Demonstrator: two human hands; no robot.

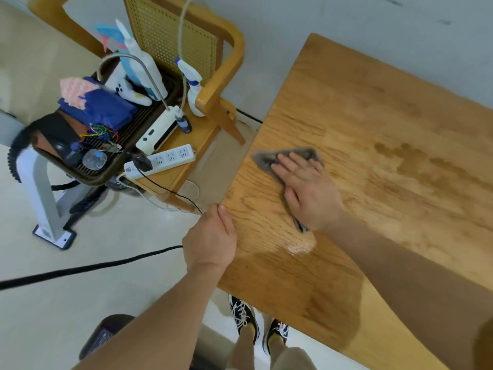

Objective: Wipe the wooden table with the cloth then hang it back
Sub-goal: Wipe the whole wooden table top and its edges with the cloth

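Observation:
The wooden table [373, 134] fills the right half of the view, with damp streaks across its top. A grey cloth [266, 158] lies flat near the table's left edge. My right hand [306, 188] presses down on the cloth with fingers spread, covering most of it. At the table's left edge, my left hand [213, 239] curls its fingers around the rim with the thumb on top.
A wooden chair [213, 100] left of the table carries a dark tray [88, 174] of cloths, wires and bottles, a white power strip [162, 161] and a spray bottle [193, 86]. A black cable [93, 267] crosses the floor. My shoes [245, 316] stand below the table's near edge.

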